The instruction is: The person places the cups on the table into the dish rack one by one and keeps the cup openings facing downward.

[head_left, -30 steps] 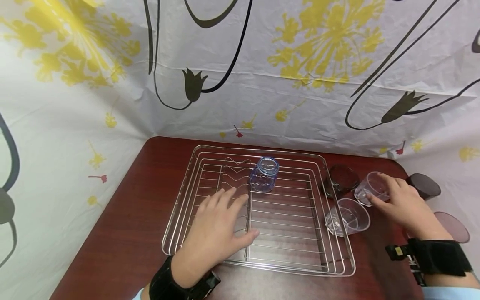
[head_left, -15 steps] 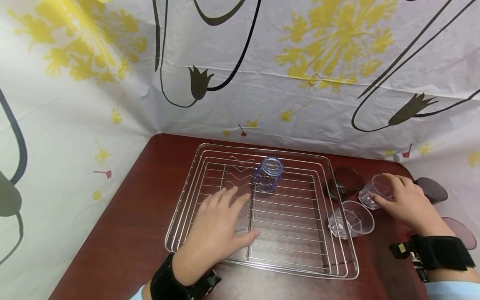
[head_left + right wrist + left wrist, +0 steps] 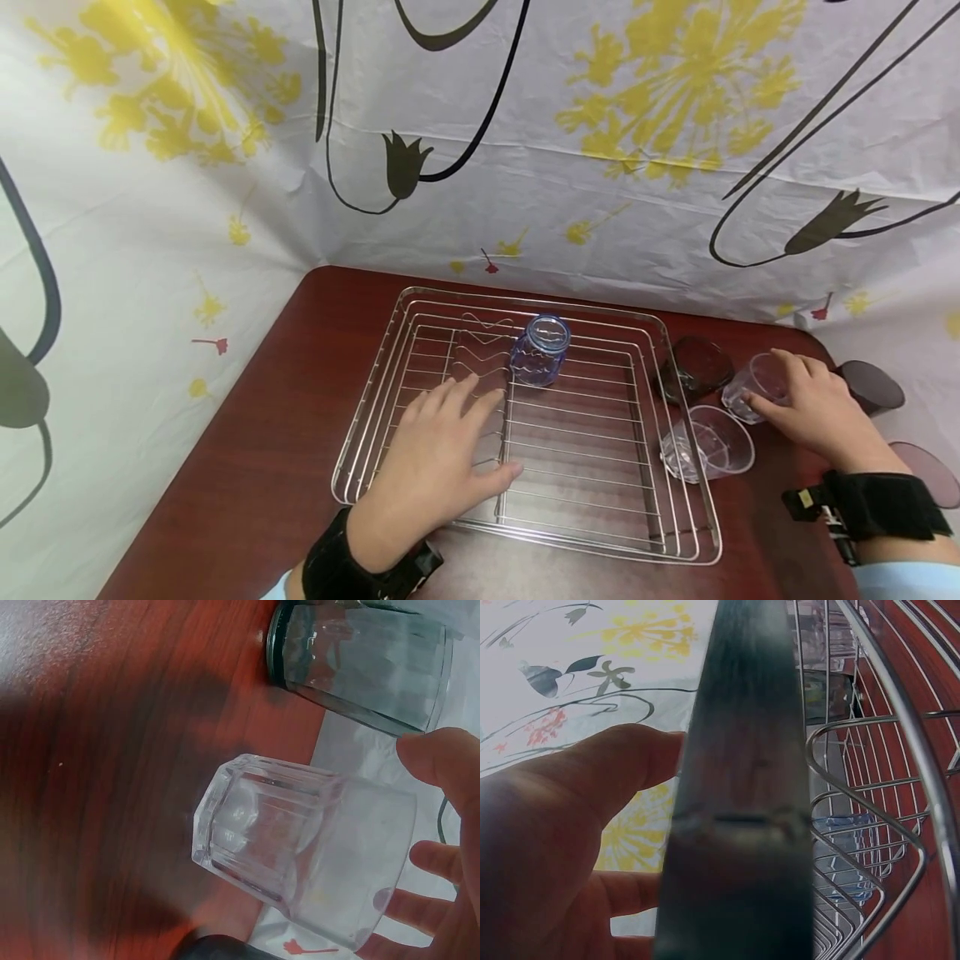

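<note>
My left hand, fingers spread, is over the left part of a wire rack and holds nothing. Near the rack's back stands a blue glass jar, also visible beyond the wires in the left wrist view. At the right, my right hand is around a clear drinking glass. In the right wrist view this clear glass stands between the thumb and the fingers. A gap shows beside the thumb, and a fingertip shows at the rim. Whether the fingers touch it is hard to tell.
A dark glass and another clear glass stand against the rack's right side. Farther right are a dark grey cup and a pinkish glass, partly behind the right wrist. Patterned cloth hangs behind the red-brown table.
The head view has shifted slightly, so the rack and glasses appear a little farther right. Both hands keep nearly the same pose, the right one still around the clear glass.
</note>
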Motion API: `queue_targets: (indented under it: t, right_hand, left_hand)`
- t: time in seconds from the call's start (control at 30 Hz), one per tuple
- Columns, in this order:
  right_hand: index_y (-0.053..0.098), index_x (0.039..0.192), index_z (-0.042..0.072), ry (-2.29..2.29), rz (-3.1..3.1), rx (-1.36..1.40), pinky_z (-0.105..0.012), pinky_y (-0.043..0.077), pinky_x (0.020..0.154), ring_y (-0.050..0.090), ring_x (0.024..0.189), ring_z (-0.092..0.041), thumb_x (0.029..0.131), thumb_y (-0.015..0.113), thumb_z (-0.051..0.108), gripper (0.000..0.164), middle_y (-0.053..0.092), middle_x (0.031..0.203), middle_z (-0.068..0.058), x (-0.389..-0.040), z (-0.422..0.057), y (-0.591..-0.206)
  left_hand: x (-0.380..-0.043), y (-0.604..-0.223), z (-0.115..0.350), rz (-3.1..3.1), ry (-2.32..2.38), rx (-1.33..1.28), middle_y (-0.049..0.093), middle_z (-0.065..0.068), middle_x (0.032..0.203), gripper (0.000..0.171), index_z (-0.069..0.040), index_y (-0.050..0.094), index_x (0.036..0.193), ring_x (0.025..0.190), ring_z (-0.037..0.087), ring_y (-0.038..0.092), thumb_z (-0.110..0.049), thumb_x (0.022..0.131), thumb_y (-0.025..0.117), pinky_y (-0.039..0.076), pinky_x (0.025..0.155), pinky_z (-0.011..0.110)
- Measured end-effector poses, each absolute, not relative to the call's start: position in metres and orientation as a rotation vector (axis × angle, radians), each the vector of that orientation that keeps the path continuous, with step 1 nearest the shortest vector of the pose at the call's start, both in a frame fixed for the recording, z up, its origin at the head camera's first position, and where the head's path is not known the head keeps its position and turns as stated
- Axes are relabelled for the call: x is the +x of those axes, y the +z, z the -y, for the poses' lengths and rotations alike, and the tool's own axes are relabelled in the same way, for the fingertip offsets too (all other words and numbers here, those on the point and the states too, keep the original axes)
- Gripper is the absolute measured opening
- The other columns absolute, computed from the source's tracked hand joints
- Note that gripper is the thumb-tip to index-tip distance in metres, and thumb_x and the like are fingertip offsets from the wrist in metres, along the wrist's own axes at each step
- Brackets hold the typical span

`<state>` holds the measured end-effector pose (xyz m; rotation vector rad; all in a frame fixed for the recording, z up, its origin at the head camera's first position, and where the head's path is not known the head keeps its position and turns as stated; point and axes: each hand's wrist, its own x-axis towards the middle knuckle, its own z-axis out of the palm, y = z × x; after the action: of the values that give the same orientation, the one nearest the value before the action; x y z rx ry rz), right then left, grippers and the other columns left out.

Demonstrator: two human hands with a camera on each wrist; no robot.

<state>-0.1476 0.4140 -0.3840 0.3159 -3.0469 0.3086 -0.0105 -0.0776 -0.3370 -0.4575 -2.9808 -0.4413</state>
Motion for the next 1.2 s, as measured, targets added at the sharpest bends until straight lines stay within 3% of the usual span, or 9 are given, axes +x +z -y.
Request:
queue_targets:
  t: [0.93,1.2]
  right_hand:
    - [0.025,0.149,-0.008,0.288,3.107,0.251,-0.080,0.029,0.086,0.028,0.117,-0.070,0.091,0.068,0.046,0.090,0.026,0.138,-0.047,-0.161,-0.419,-0.395]
    - [0.023,0.149,-0.010,0.330,3.086,0.294,-0.078,0.026,0.091,0.028,0.116,-0.070,0.091,0.070,0.038,0.089,0.026,0.135,-0.050,-0.166,-0.419,-0.401]
  left_hand:
    - [-0.012,-0.341,0.077,3.009,-0.426,-0.467,0.048,0.011,0.151,0.079,-0.025,0.052,0.144,0.136,0.036,0.048,-0.072,0.082,0.063,0.039,0.111,0.057]
    - [-0.012,-0.341,0.077,3.003,-0.411,-0.473,0.049,0.011,0.150,0.079,-0.024,0.053,0.144,0.136,0.036,0.049,-0.072,0.081,0.063,0.040,0.110,0.057]
